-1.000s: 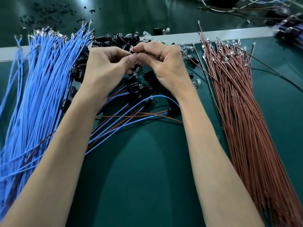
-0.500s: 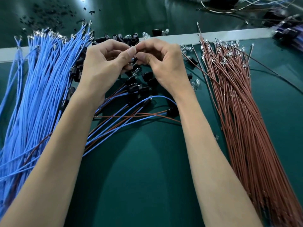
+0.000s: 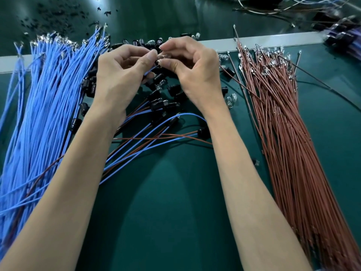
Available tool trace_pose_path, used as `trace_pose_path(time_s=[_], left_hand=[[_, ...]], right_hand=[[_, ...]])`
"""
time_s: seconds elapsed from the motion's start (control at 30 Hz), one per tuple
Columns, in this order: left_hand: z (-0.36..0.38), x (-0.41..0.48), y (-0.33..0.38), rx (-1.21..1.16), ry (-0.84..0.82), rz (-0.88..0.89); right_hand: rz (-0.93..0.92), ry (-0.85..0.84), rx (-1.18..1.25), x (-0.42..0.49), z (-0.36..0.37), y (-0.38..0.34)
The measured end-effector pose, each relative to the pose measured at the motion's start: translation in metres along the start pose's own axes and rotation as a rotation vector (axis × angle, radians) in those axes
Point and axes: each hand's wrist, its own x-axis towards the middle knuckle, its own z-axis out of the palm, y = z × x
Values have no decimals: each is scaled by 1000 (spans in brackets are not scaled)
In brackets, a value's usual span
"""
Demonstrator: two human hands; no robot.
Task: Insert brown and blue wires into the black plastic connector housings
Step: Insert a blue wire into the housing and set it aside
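While in left hand (image 3: 121, 75), blue wire (image 3: 150, 69)

Blue wires (image 3: 45, 114) fanned left, brown wires (image 3: 283, 133) right, black housings (image 3: 162, 103) heaped between.

Left hand (image 3: 121, 75), right hand (image 3: 195, 71), one blue wire bundle (image 3: 45, 106), one brown wire bundle (image 3: 283, 133); many black housings (image 3: 158, 104)

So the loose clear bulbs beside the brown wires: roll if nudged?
Probably: the clear bulbs look rounded and lie loose on the smooth green mat. Likely light and fragile too, being small and glassy.
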Motion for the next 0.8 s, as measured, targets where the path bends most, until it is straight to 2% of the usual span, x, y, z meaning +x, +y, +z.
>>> trace_pose_path(time_s=[0.23,0.4,0.8], left_hand=[[1,0,4,-12,17,-37],[0,-1,5,35,-49,-87],[-1,-2,8,-142,-83,-218]], right_hand=[[10,23,-19,1,2,0],[4,19,-23,0,1,1],[-12,41,4,0,3,-2]])
